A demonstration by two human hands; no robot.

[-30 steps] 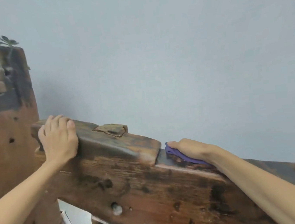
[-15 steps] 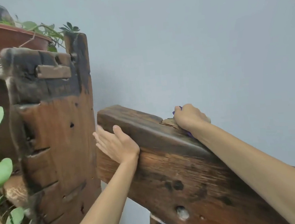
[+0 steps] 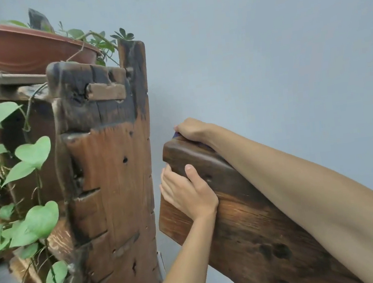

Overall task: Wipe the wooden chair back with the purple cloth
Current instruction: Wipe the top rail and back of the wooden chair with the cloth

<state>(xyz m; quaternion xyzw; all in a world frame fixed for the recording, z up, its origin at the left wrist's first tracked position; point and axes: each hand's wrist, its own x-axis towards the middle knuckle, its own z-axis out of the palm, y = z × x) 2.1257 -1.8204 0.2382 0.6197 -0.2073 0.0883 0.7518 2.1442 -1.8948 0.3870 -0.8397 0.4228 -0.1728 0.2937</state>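
Observation:
The wooden chair back is a thick, dark, weathered plank that slopes down from centre to lower right. My right hand presses on its top edge at the left end, shut on the purple cloth. Only a small corner of the cloth shows under my fingers. My left hand grips the plank's left end just below, with the thumb on the front face and the fingers wrapped around the end.
A tall rustic wooden stand rises close to the left of the chair back, leaving a narrow gap. A terracotta planter sits on top, and a leafy vine hangs at the left. A plain grey wall lies behind.
My right hand slid the cloth leftward along the top edge to the plank's end. My left hand moved from the top down to the end. The view swung left, showing more of the stand.

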